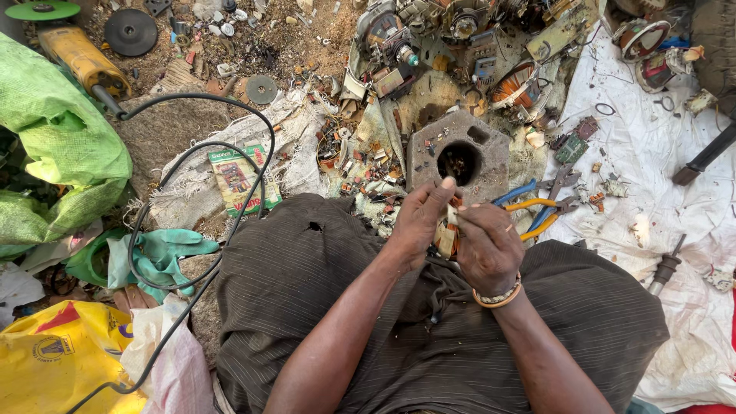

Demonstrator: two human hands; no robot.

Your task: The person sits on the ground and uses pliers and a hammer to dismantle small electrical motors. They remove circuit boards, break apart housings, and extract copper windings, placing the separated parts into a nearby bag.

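Note:
My left hand (418, 222) and my right hand (487, 249) meet above my lap, both closed around a small copper-wound coil part (447, 236). A pale strip sticks up from the part between the left thumb and fingers. A beaded bracelet (498, 295) circles my right wrist. Just beyond the hands stands a grey stone block (491, 153) with a round hole in it.
Pliers with blue and orange handles (533, 207) lie right of the hands. A yellow angle grinder (80, 61) and its black cable (230, 138) lie to the left, with green gloves (165, 253), green sacks (54, 138) and a yellow bag (57, 360). Scrap motor parts (460, 38) fill the top.

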